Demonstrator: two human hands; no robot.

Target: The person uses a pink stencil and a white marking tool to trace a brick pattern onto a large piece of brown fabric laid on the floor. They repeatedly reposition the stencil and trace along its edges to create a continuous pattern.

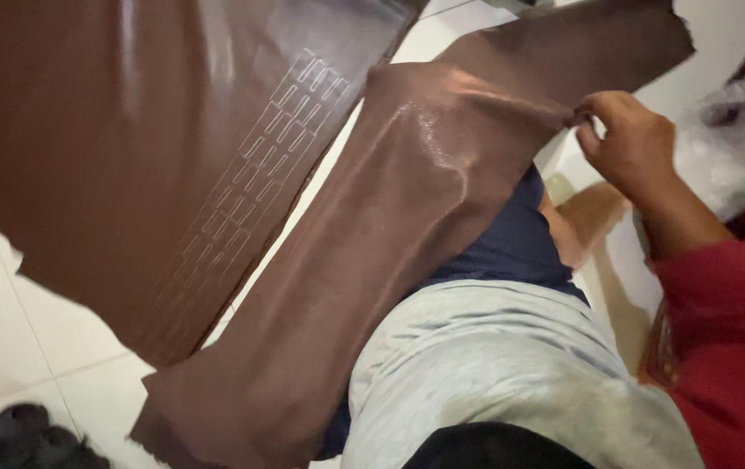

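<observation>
- Our right hand (637, 143) was up at the top right of the view, red sleeve (728, 347) behind it.
- Its fingers (588, 113) were pressed together, pinching the edge of a brown leather piece (372, 260); thumb and forefinger closed on the rim, no gap we could see.
- That leather piece hung from the pinch and draped down across our lap, over the dark blue shorts (511, 243) and grey shirt (494, 365), its lower end reaching the white tiled floor (33, 339).
- A 2nd, bigger leather sheet (112, 148) lay to the left, w/ a grid of small rectangles (259, 165) scored or drawn on it in rows.
- Progress, as we judged it: marking on the big sheet looked done, but none of those rectangles seemed cut out yet; the held piece showed no marks at all on its visible side, so most of the work looked left.
- Left hand: not in view, so we couldn't tell its state.
- Clear plastic bag (728, 148) sat just beyond the right hand; dark sandals (29, 439) at the bottom left corner on the floor.
</observation>
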